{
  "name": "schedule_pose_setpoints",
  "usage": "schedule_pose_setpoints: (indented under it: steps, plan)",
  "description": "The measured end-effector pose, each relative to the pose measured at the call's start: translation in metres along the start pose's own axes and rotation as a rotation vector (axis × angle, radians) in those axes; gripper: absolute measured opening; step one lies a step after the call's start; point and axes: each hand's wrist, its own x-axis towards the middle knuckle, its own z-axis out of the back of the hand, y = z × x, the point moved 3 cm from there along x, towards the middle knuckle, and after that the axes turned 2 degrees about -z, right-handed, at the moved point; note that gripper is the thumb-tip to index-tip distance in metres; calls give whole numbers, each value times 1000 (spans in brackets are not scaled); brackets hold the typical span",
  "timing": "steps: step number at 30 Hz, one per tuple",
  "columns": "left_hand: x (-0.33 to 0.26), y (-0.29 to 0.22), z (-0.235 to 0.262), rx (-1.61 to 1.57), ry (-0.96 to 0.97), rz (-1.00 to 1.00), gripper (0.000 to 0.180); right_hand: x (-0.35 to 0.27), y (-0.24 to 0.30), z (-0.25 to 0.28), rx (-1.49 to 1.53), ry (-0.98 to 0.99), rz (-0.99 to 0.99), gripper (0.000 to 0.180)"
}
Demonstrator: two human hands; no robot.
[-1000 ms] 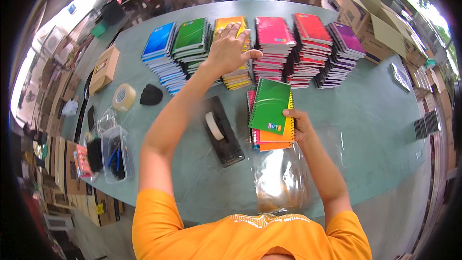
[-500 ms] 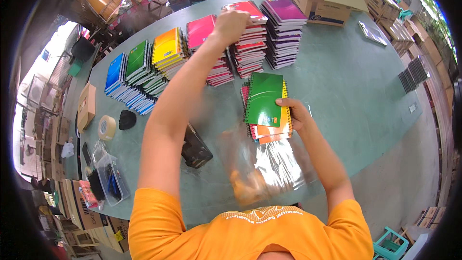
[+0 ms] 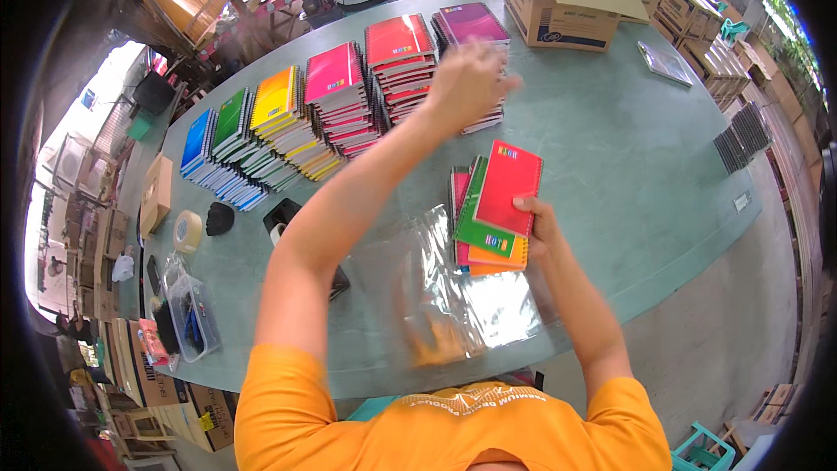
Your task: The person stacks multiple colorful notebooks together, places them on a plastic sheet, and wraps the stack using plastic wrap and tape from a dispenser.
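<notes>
My right hand [image 3: 542, 225] is closed on the edge of a fanned bunch of spiral notebooks. A red notebook [image 3: 509, 187] lies on top, over a green notebook [image 3: 486, 238], with yellow and pink ones partly showing beneath. My left hand [image 3: 473, 83] reaches across to the front of the purple notebook stack [image 3: 471, 24]; its fingers are smeared by motion. Left of it stand stacks of red [image 3: 399, 40], pink [image 3: 333, 70], yellow [image 3: 275, 98], green [image 3: 231, 118] and blue notebooks [image 3: 198, 138]. Clear plastic [image 3: 453, 305] lies below the bunch, shining.
An open cardboard box [image 3: 571, 22] stands at the far right of the green table [image 3: 628, 183]. Black spiral-edged items [image 3: 743, 137] and a flat packet [image 3: 664, 63] lie at right. A tape roll [image 3: 187, 232] and a plastic tub [image 3: 193, 318] sit at left.
The red notebook now lies on the held bunch, over the green one. My left hand has moved right, from the red stack to the purple stack. The view has shifted a little.
</notes>
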Motion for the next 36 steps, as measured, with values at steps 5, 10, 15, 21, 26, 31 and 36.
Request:
schedule_pose_setpoints:
  steps: [5, 10, 15, 21, 26, 31, 36]
  plan:
    - [35, 47, -47, 383, 267, 117, 32, -31, 9, 33, -60, -89, -30, 44]
    - [32, 33, 1, 109, -144, 46, 18, -38, 19, 27, -96, -148, -37, 54]
    - [-17, -10, 45, -921, 146, 389, 27, -28, 16, 5, 53, 44, -7, 65]
    - [-148, -85, 77, -230, 565, -6, 56, -23, -14, 16, -45, 25, -118, 59]
    - [-221, -144, 87, -113, 279, 89, 51, -25, -49, -10, -62, 54, -440, 52]
    - [-244, -137, 98, -570, -155, 528, 64, 8, -54, -31, -753, -252, -178, 71]
    - [-274, -139, 94, -1077, -74, 987, 87, -13, -56, -54, -850, 331, -97, 103]
